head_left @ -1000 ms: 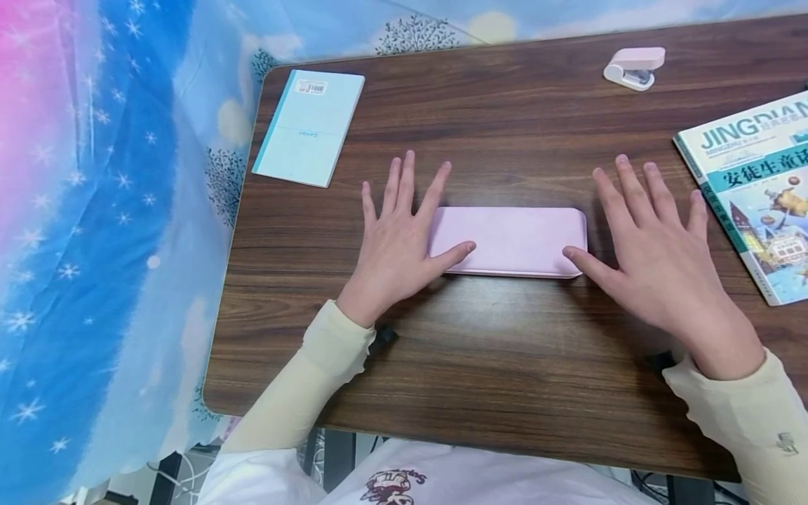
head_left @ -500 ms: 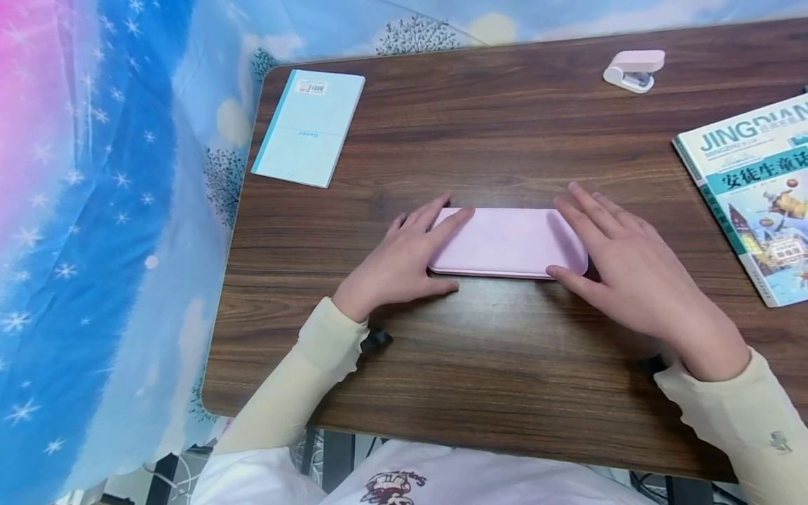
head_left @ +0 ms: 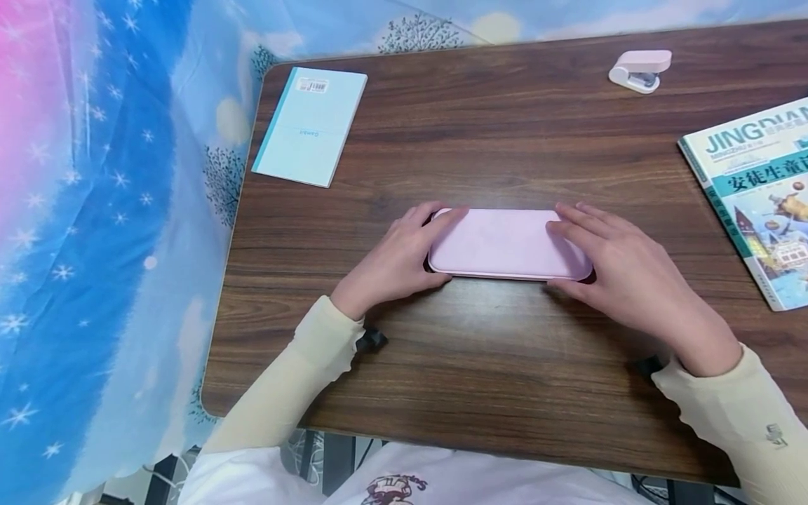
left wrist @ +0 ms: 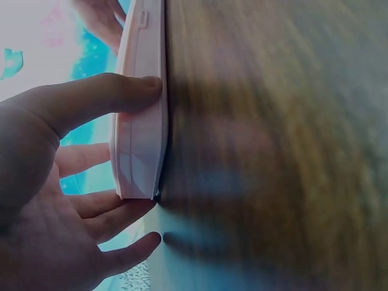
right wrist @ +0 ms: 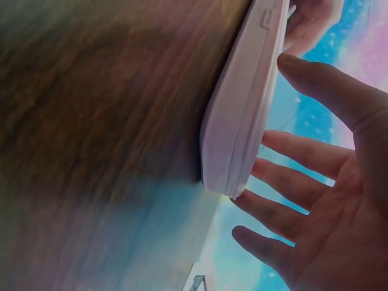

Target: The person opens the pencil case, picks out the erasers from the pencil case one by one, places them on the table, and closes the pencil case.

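Two hands frame a flat pink case (head_left: 508,244) that lies lengthwise near the middle of the brown wooden worktop (head_left: 505,365). The left hand (head_left: 394,263) takes the case's left end: its thumb presses the near long side, as the left wrist view shows, and its fingers curl over the far corner. The right hand (head_left: 621,273) does the same at the right end, fingers laid over the top and far edge, thumb at the near side; in the right wrist view the thumb looks just off the case wall, though that picture is blurred and I cannot be sure. So each grip is closed around one end of the case, which rests flat on the wood.

A pale blue notebook (head_left: 311,126) lies at the far left corner of the worktop. A small pink stapler (head_left: 640,70) sits near the far edge to the right. A picture book (head_left: 754,200) with a teal cover lies against the right edge. A blue starry cloth (head_left: 107,210) hangs beyond the left edge.
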`<action>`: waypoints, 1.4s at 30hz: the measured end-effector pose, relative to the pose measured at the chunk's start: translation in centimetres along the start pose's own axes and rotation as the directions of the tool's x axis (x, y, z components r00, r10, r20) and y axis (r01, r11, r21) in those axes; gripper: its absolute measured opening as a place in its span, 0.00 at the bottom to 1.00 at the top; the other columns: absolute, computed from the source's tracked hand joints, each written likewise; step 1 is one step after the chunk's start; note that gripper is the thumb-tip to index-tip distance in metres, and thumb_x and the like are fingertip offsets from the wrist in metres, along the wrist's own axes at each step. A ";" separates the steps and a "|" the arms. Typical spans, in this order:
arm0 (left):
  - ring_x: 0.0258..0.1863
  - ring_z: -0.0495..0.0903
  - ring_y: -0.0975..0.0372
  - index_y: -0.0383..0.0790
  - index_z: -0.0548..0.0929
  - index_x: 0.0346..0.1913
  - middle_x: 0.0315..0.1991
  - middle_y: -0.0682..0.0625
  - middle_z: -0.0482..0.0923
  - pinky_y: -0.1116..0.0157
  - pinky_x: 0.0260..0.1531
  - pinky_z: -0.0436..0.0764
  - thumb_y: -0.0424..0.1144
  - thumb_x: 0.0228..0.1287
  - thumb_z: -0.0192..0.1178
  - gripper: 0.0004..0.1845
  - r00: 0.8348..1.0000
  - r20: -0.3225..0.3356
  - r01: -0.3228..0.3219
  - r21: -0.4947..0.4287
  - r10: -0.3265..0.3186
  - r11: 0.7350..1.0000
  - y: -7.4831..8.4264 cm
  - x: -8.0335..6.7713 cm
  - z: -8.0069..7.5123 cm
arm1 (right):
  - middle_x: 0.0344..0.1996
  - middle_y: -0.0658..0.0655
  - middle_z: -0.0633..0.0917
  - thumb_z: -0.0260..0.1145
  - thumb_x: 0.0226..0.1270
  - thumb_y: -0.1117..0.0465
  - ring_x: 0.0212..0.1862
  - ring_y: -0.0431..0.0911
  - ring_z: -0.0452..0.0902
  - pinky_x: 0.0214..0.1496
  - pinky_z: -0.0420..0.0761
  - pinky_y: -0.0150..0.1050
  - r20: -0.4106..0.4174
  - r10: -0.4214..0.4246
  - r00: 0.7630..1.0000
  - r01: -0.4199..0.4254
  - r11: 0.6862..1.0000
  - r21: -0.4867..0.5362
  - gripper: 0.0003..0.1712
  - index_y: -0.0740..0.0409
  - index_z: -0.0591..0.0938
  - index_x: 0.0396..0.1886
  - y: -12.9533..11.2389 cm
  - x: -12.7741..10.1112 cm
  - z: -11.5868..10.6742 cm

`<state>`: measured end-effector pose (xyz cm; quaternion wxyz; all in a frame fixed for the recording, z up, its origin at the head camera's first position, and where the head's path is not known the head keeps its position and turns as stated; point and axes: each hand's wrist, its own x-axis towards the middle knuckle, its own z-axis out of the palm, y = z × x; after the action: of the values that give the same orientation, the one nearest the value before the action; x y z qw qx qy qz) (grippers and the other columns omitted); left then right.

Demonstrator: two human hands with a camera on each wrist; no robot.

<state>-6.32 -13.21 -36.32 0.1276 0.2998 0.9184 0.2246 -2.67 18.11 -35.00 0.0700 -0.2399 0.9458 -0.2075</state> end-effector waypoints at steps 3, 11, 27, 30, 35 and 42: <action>0.67 0.67 0.52 0.47 0.65 0.76 0.69 0.44 0.66 0.49 0.62 0.70 0.40 0.52 0.75 0.47 1.000 -0.014 -0.015 0.009 0.015 1.000 0.0 0.1 0.0 | 0.73 0.64 0.69 0.81 0.52 0.51 0.74 0.62 0.62 0.71 0.63 0.62 -0.020 -0.014 1.000 0.014 1.000 -0.016 0.44 0.60 0.76 0.68 0.0 0.1 0.2; 0.64 0.69 0.53 0.46 0.68 0.74 0.66 0.44 0.70 0.52 0.55 0.69 0.44 0.50 0.75 0.46 0.999 -0.031 -0.039 0.058 0.041 0.998 -0.4 0.3 -0.1 | 0.68 0.64 0.75 0.85 0.44 0.57 0.69 0.63 0.70 0.63 0.73 0.63 -0.094 -0.076 0.993 0.069 0.995 -0.073 0.42 0.60 0.81 0.63 0.3 0.4 0.6; 0.56 0.72 0.56 0.46 0.71 0.73 0.58 0.48 0.72 0.53 0.54 0.67 0.47 0.48 0.76 0.46 0.994 -0.060 -0.084 0.091 0.089 0.992 -0.8 0.6 0.0 | 0.64 0.63 0.79 0.87 0.36 0.54 0.63 0.62 0.76 0.56 0.78 0.61 -0.107 -0.091 0.990 0.083 0.993 -0.079 0.43 0.60 0.85 0.58 0.7 0.9 0.2; 0.56 0.72 0.56 0.46 0.70 0.74 0.57 0.48 0.72 0.52 0.56 0.67 0.47 0.48 0.76 0.46 0.994 -0.062 -0.085 0.084 0.090 0.993 -0.9 0.6 0.0 | 0.64 0.63 0.80 0.87 0.36 0.54 0.63 0.63 0.76 0.56 0.78 0.61 -0.107 -0.089 0.990 0.081 0.994 -0.073 0.43 0.60 0.85 0.58 0.7 0.9 0.2; 0.56 0.71 0.57 0.47 0.70 0.74 0.56 0.49 0.72 0.51 0.61 0.65 0.46 0.47 0.76 0.47 0.993 -0.066 -0.094 0.075 0.099 0.993 -1.0 0.7 0.1 | 0.63 0.63 0.80 0.87 0.35 0.54 0.62 0.63 0.76 0.54 0.78 0.62 -0.108 -0.085 0.991 0.079 0.995 -0.063 0.43 0.60 0.85 0.57 0.8 1.0 0.1; 0.56 0.70 0.59 0.46 0.72 0.72 0.56 0.49 0.72 0.50 0.65 0.63 0.45 0.46 0.77 0.46 0.992 -0.066 -0.102 0.059 0.106 0.993 -1.2 0.8 0.1 | 0.63 0.62 0.80 0.87 0.37 0.53 0.62 0.63 0.77 0.54 0.78 0.62 -0.079 -0.055 0.995 0.052 0.998 -0.032 0.42 0.58 0.85 0.58 0.9 1.1 -0.2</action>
<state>-7.48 -13.58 -37.03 0.0755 0.3426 0.9113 0.2154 -4.05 18.37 -35.19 0.0229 -0.2576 0.9441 -0.2045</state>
